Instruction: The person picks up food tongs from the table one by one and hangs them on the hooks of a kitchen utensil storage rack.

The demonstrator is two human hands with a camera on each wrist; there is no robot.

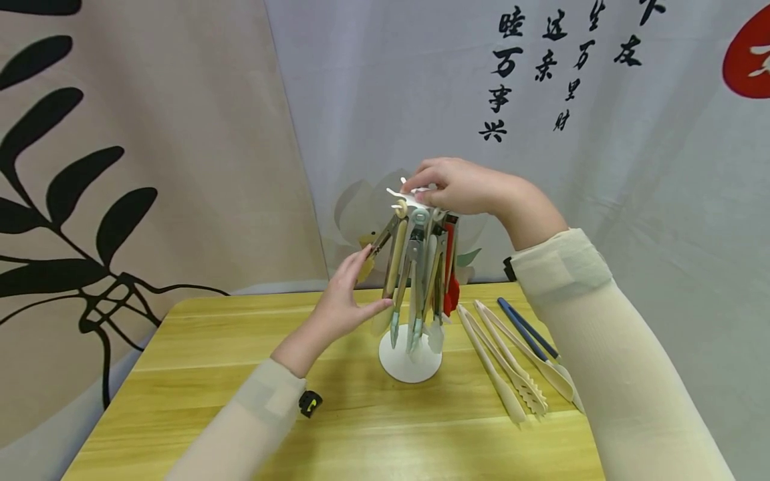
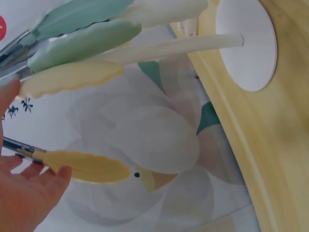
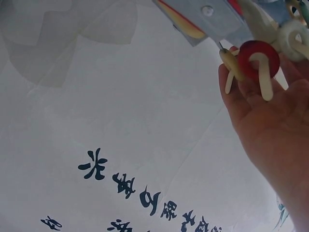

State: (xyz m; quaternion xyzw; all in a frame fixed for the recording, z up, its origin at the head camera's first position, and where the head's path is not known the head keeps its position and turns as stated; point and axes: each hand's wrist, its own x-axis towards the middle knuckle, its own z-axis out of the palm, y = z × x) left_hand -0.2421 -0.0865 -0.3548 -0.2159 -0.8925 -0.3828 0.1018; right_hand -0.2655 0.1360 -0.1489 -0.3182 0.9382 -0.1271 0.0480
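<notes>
A white utensil stand (image 1: 411,364) with a round base and hooks at its top bears several hanging tongs (image 1: 415,267). Their tips are green, cream, white and yellow in the left wrist view; red ones hang on the right. My right hand (image 1: 460,186) grips the stand's top, fingers bent over it; hooks partly cover it in the right wrist view. My left hand (image 1: 343,294) is spread at the stand's left side. Its fingers touch the swung-out yellow-tipped tongs (image 2: 89,166), while the thumb is near the cream-tipped tongs (image 2: 72,79).
Cream tongs (image 1: 508,374) lie right of the stand on the wooden table (image 1: 337,427), beside blue-handled tongs (image 1: 526,327). A printed cloth (image 1: 373,80) hangs behind the table.
</notes>
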